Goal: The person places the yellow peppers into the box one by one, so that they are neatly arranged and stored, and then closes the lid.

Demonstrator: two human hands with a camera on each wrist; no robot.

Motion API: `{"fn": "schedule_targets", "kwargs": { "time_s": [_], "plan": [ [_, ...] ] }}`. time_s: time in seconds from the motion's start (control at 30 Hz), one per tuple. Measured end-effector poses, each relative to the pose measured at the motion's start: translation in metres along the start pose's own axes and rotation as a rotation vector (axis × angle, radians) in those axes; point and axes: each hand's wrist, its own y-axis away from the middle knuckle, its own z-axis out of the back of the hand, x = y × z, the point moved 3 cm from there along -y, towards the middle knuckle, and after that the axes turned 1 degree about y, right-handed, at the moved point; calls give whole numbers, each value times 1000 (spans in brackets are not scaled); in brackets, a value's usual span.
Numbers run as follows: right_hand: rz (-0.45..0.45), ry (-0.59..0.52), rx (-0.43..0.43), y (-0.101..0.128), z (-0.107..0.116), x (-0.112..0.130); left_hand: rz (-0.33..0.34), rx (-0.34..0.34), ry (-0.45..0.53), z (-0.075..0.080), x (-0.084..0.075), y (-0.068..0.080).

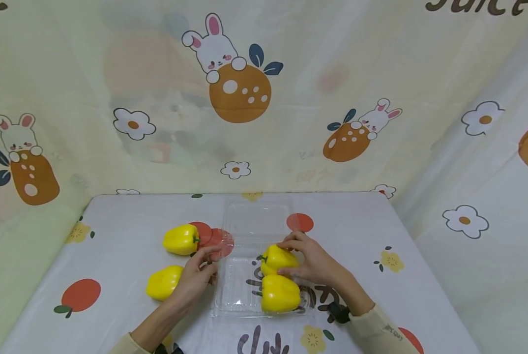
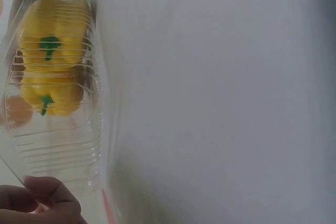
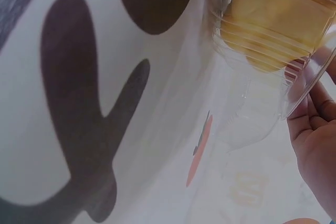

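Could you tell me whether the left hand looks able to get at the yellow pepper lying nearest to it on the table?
Probably yes: the loose pepper lies bare on the table, right beside the left hand, which holds the clear tray's edge; nothing lies between.

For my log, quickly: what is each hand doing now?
Left hand: pinches the clear container edge.
Right hand: grips a yellow pepper.

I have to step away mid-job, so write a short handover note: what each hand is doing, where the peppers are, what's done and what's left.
Left hand: fingers hold the left edge of the clear plastic tray.
Right hand: rests on the rear pepper in the tray, fingers curled round it.
Done: two yellow peppers sit in the tray; the front pepper lies free.
Left: two peppers remain on the table, left of the tray, the far pepper and the near pepper. The lid half lies open behind.
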Motion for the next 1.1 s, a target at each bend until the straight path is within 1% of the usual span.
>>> {"fn": "schedule_targets", "kwargs": {
  "time_s": [0.37, 0.5, 0.8, 0.97, 1.1],
  "plan": [
    [25, 2, -7, 2, 0, -1, 8, 4, 6, 0, -1, 0],
    [25, 8, -4, 3, 0, -2, 2, 2, -1, 1, 1, -1],
    [7, -20, 15, 3, 4, 2, 10, -3, 6, 1, 0, 1],
    [17, -50, 4, 5, 8, 3, 12, 1, 13, 1, 0, 1],
    [27, -52, -24, 7, 12, 2, 7, 1, 15, 1, 0, 0]
  ]
}}
